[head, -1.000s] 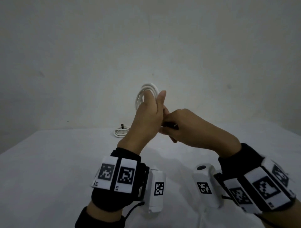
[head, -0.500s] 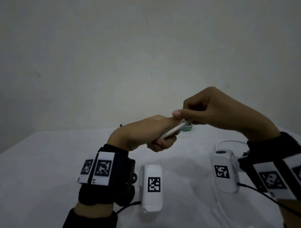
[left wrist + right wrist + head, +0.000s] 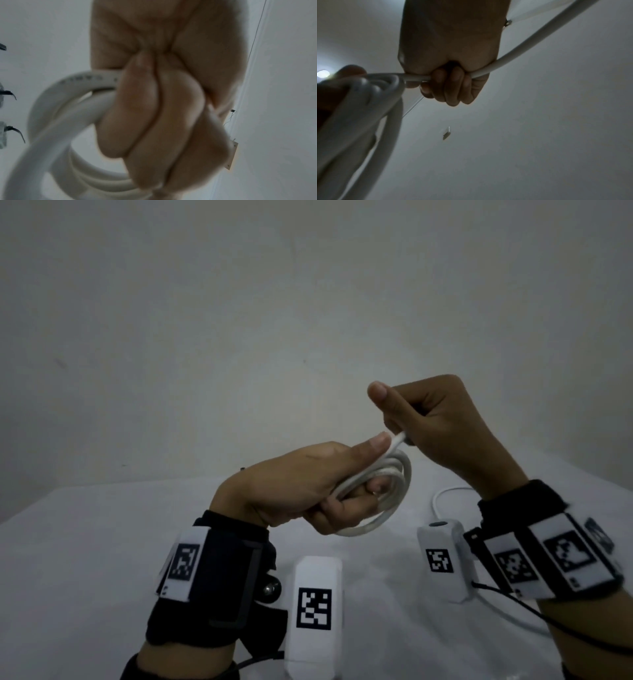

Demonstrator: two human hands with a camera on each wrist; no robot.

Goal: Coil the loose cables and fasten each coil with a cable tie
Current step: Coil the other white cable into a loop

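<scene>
A white cable is wound into a coil point(image 3: 394, 491) of several loops, held in the air above the table. My left hand point(image 3: 308, 487) grips the coil with curled fingers, thumb laid along the top loop; the left wrist view shows the coil point(image 3: 56, 121) passing under the fingers point(image 3: 154, 121). My right hand point(image 3: 435, 422) sits just above and right of the coil, fist closed round the free strand point(image 3: 399, 440). The right wrist view shows that strand point(image 3: 513, 56) running through the right fist point(image 3: 450, 83) toward the coil point(image 3: 373, 86). No cable tie is in view.
The loose tail of the white cable point(image 3: 445, 498) lies curved on the white table point(image 3: 85, 559) behind my right wrist. A plain grey wall point(image 3: 308, 302) stands behind the table. Both wrists carry camera units with black-and-white markers.
The left hand turned from upright, coil raised, to lying level with the coil hanging below the thumb. The right hand rose and moved right, then came back over the coil with the strand.
</scene>
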